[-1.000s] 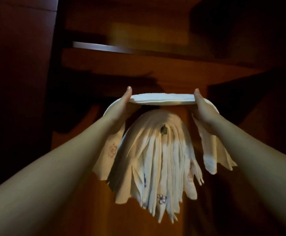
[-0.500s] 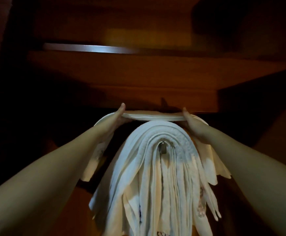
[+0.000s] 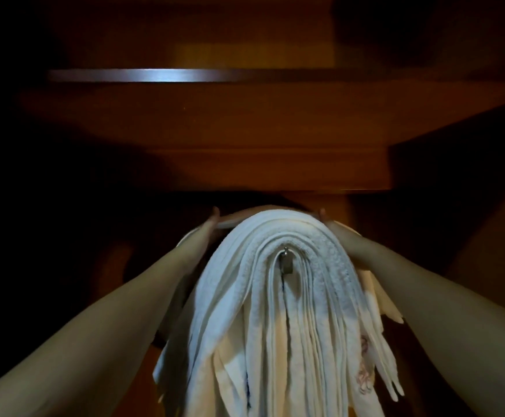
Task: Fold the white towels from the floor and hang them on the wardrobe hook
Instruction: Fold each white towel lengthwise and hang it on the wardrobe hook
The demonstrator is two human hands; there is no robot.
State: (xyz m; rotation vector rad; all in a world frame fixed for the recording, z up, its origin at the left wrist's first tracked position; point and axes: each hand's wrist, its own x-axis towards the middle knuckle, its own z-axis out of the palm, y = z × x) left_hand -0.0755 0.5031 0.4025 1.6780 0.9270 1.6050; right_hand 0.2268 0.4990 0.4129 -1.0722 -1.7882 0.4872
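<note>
Several white towels (image 3: 278, 311) hang folded over a small metal hook (image 3: 287, 260) on the wooden wardrobe wall, their ends drooping down. Both hands hold one more folded white towel (image 3: 230, 220) flat across the top of that pile, just behind its crown. My left hand (image 3: 204, 233) grips its left side with the thumb on top. My right hand (image 3: 337, 234) grips its right side the same way. The held towel's ends hang down behind both wrists; its middle is hidden by the pile.
A wooden shelf (image 3: 245, 167) juts out close above the hands, and a dark metal rail (image 3: 167, 76) runs across higher up. Dim wardrobe panels close in on the left and right.
The held towel and both hands have come down from above the pile to its top, and the hands have drawn closer together. The view has moved nearer to the hook.
</note>
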